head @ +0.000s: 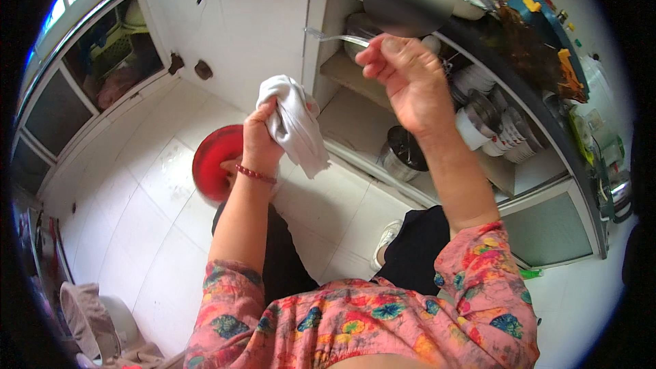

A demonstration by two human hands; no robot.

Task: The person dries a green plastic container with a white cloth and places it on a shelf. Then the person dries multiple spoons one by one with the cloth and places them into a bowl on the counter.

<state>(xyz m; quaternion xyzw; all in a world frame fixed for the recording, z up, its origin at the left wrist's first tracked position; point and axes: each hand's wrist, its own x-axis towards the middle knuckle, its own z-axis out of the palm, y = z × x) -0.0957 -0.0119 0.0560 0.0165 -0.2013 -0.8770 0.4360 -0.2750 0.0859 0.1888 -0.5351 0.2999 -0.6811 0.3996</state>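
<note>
My left hand (262,136), with a red bead bracelet on its wrist, grips a bunched white cloth (294,128) whose loose end hangs toward the floor. Higher and to the right, my right hand (412,74) pinches a fork (338,38) by its handle end. The fork's tines point left, and it is apart from the cloth. Below my left forearm a red basin (207,159) rests on the tiled floor, partly hidden by that arm.
An open cabinet (353,107) ahead holds a steel pot (400,159), stacked bowls (507,138) and other dishes. Its dark countertop edge (517,87) curves overhead. A glass-fronted cabinet (61,107) stands left. A grey cloth (84,318) drapes near a white bucket (119,318) at lower left.
</note>
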